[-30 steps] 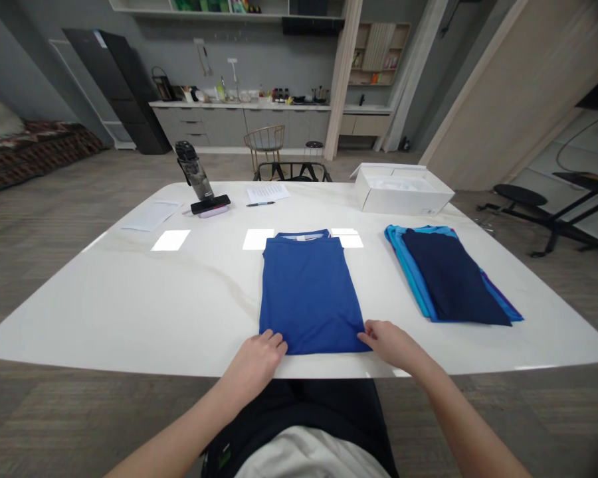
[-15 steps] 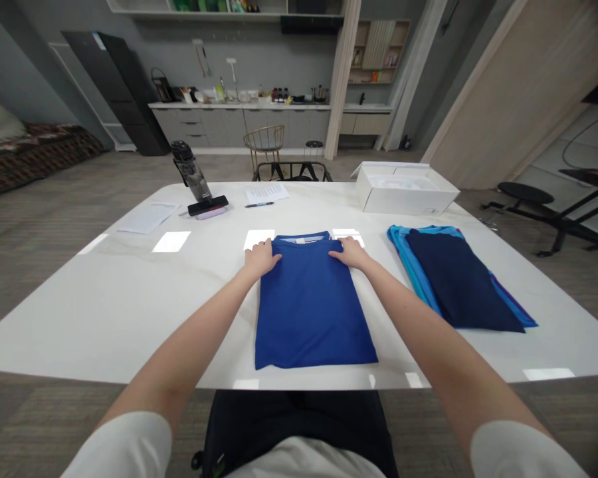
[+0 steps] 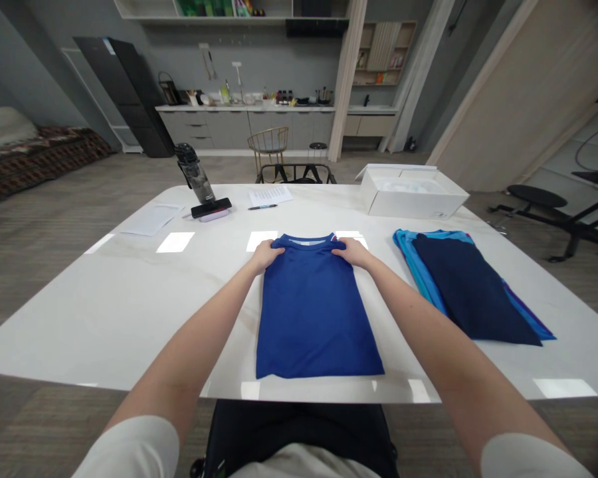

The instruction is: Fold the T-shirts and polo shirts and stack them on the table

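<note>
Two hands (image 3: 264,257) are pinching a blue crew-neck shirt (image 3: 316,312) between fingers (image 3: 340,252), collar (image 3: 309,247) pointing lengthwise away, stacked garments (image 3: 471,289) lying right.

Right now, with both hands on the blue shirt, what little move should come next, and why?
I'd probably fold the top of the blue shirt toward its bottom edge: the left hand and right hand grip its two top corners, and the rest lies nearly flat on the table, with no sleeves sticking out at its sides.

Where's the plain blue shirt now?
In the head view, the blue shirt lies centrally on the white table, left of the folded clothes, its top corners held by the left hand and right hand.
</note>
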Demonstrator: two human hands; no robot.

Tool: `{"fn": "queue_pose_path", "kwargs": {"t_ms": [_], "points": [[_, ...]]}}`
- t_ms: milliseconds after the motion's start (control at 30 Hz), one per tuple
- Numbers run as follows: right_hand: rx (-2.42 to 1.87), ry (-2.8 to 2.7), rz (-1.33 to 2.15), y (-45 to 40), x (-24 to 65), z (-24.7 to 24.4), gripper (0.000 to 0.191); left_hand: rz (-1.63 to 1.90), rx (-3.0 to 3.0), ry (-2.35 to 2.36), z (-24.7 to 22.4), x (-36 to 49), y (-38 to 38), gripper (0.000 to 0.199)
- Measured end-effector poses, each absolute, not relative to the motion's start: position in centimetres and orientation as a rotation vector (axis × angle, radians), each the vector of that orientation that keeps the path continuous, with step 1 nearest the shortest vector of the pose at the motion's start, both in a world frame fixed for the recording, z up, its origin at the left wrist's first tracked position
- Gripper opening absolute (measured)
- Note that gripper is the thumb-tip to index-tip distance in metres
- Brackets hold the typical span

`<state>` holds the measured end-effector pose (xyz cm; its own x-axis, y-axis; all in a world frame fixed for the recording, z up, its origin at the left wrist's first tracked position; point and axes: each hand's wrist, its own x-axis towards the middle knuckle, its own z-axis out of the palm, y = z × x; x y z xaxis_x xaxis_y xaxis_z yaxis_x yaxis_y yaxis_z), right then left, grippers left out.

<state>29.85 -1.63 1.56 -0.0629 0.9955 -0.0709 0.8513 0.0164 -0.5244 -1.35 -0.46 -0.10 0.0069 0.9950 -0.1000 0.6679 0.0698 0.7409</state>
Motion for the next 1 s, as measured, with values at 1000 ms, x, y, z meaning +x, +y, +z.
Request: {"fn": "queue_pose_path", "kwargs": {"t_ms": [1000], "points": [[-1.523,-1.605,-0.419,-25.3,62.1,24.4,0.037,1.418,1.759,0.531,17.9,35.9,-10.1,0.018]]}}
